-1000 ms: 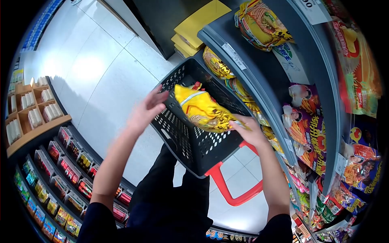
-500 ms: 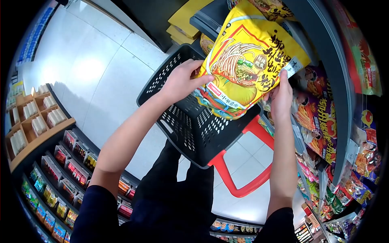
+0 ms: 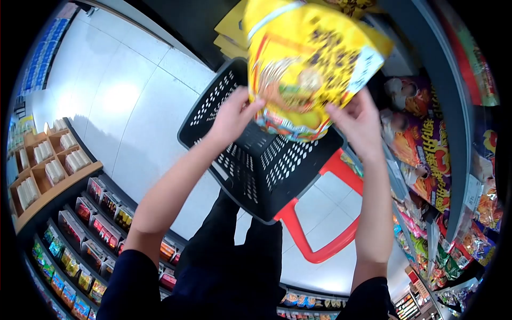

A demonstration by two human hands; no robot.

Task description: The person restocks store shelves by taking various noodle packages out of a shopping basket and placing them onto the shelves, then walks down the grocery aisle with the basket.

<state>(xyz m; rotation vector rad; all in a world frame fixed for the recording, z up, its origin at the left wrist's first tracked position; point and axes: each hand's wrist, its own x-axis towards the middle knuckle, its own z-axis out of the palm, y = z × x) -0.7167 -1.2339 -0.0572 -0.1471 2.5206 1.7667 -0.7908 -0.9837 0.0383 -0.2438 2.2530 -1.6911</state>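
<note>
Now hands (image 3: 360,122) grip the yellow bag (image 3: 304,69) lower.

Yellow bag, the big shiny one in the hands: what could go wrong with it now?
The yellow bag is held only near its lower part by the left hand and right hand, so its tall top might flop over. If it slipped, it could drop into the black basket below, or perhaps miss and hit the floor. Its right corner also looks near the shelf side, so it might bump something there.
</note>
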